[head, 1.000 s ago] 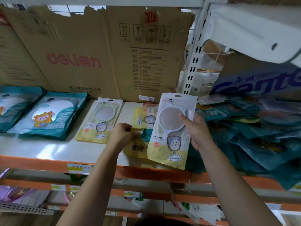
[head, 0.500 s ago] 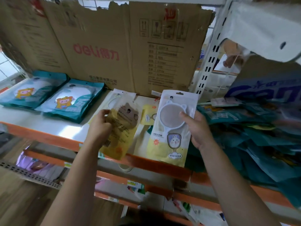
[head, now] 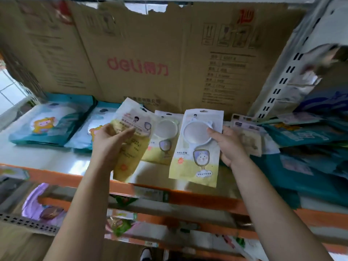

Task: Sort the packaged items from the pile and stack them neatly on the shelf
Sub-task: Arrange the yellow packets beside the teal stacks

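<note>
- While the left hand grips a yellow pouch and the right hand pinches the mirror pouch, both over the shelf front, match their faces
- Stack them squarely on the like pouch lying between, edges aligned

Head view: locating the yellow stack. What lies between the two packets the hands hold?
A yellow mirror packet lies flat on the shelf there, as the head view shows.

The shelf I'm working at has a cardboard box standing along its back. Before the box's left half lie a teal pack and a second teal pack, side by side. Before its middle lies a yellow pack, and to its right a pile of packs.
</note>
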`<act>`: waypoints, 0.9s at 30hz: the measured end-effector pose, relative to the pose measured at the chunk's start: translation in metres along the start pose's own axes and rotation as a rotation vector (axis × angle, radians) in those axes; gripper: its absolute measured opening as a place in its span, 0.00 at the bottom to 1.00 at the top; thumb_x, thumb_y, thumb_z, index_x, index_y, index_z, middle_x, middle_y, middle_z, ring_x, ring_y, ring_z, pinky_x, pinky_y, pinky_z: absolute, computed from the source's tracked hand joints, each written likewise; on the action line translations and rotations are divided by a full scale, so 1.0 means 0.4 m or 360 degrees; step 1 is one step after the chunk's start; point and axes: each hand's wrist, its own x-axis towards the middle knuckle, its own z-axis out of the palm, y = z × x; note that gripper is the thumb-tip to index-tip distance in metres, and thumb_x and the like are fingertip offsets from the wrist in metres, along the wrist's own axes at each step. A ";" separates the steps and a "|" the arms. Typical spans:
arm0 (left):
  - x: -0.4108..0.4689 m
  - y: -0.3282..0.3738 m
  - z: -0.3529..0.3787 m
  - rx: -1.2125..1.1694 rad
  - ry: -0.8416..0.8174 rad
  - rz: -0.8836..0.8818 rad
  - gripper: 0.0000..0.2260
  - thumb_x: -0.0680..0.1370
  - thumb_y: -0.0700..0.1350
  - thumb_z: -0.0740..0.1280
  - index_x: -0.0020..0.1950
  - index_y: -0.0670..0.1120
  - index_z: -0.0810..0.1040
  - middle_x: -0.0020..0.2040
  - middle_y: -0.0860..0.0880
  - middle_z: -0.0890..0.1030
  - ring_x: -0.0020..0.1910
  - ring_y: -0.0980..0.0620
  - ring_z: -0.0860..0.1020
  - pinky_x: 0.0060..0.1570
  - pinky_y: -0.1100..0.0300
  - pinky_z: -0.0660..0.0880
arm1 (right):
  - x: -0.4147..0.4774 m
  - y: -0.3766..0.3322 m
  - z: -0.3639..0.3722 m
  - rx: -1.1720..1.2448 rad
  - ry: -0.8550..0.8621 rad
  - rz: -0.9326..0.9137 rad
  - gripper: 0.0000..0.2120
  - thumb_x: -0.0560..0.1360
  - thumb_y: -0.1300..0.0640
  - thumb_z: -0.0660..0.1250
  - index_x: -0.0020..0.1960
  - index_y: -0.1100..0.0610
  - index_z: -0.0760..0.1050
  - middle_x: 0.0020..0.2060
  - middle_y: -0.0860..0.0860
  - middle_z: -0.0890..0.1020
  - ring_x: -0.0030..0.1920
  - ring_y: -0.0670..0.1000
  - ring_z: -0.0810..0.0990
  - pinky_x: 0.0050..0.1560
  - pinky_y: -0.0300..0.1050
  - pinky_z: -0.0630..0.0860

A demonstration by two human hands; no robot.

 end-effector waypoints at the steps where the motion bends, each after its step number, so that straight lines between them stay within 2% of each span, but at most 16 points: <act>1: 0.017 0.001 -0.017 -0.0017 0.0010 0.0034 0.09 0.72 0.44 0.76 0.50 0.46 0.82 0.42 0.48 0.86 0.39 0.51 0.85 0.38 0.57 0.80 | 0.008 0.003 0.026 -0.0012 -0.0004 0.0011 0.12 0.79 0.62 0.65 0.61 0.60 0.77 0.54 0.54 0.83 0.52 0.54 0.83 0.49 0.48 0.80; 3: 0.056 0.007 -0.064 -0.0033 0.0004 0.0112 0.04 0.75 0.42 0.73 0.48 0.47 0.82 0.38 0.52 0.85 0.36 0.57 0.83 0.33 0.63 0.78 | 0.032 0.017 0.092 -0.0027 0.0031 0.0036 0.12 0.79 0.64 0.64 0.62 0.61 0.76 0.54 0.55 0.83 0.52 0.54 0.82 0.51 0.48 0.79; 5: 0.091 0.008 -0.106 -0.0042 -0.0025 0.0127 0.04 0.76 0.43 0.72 0.49 0.47 0.82 0.38 0.54 0.85 0.37 0.58 0.84 0.32 0.65 0.77 | 0.055 0.030 0.152 -0.0055 0.0078 0.0065 0.12 0.79 0.65 0.64 0.62 0.63 0.76 0.54 0.56 0.83 0.52 0.55 0.82 0.53 0.50 0.79; 12: 0.170 -0.003 -0.196 -0.0041 -0.0075 0.0003 0.05 0.76 0.46 0.72 0.49 0.46 0.83 0.41 0.52 0.85 0.41 0.52 0.84 0.36 0.57 0.77 | 0.124 0.055 0.284 -0.0332 0.0232 0.0112 0.13 0.76 0.66 0.68 0.61 0.63 0.76 0.54 0.57 0.82 0.53 0.57 0.82 0.58 0.57 0.78; 15: 0.181 -0.005 -0.205 -0.0058 -0.0092 -0.0058 0.06 0.75 0.47 0.73 0.50 0.47 0.83 0.42 0.51 0.86 0.42 0.51 0.84 0.40 0.53 0.79 | 0.139 0.069 0.299 -0.0516 0.0300 0.0063 0.15 0.74 0.64 0.71 0.60 0.63 0.78 0.53 0.57 0.83 0.51 0.57 0.83 0.56 0.56 0.79; 19: 0.177 0.002 -0.198 -0.0119 -0.0153 -0.0099 0.06 0.75 0.46 0.73 0.50 0.46 0.83 0.42 0.50 0.86 0.41 0.52 0.85 0.36 0.56 0.80 | 0.146 0.082 0.297 -0.0788 0.0437 -0.0015 0.13 0.71 0.58 0.75 0.54 0.56 0.80 0.48 0.51 0.84 0.48 0.53 0.83 0.53 0.52 0.80; 22: 0.173 0.006 -0.191 -0.0181 -0.0229 -0.0118 0.06 0.75 0.44 0.73 0.51 0.45 0.82 0.44 0.49 0.86 0.42 0.51 0.85 0.37 0.55 0.81 | 0.154 0.087 0.296 -0.0816 0.0451 -0.0040 0.18 0.71 0.56 0.75 0.59 0.56 0.78 0.52 0.51 0.83 0.51 0.54 0.82 0.52 0.48 0.78; 27: 0.167 0.001 -0.171 -0.0153 -0.0318 -0.0088 0.11 0.75 0.39 0.72 0.56 0.42 0.79 0.49 0.45 0.86 0.46 0.47 0.85 0.40 0.54 0.82 | 0.150 0.079 0.294 -0.1021 0.0423 -0.0116 0.21 0.71 0.51 0.76 0.60 0.57 0.76 0.53 0.50 0.81 0.50 0.53 0.80 0.41 0.41 0.70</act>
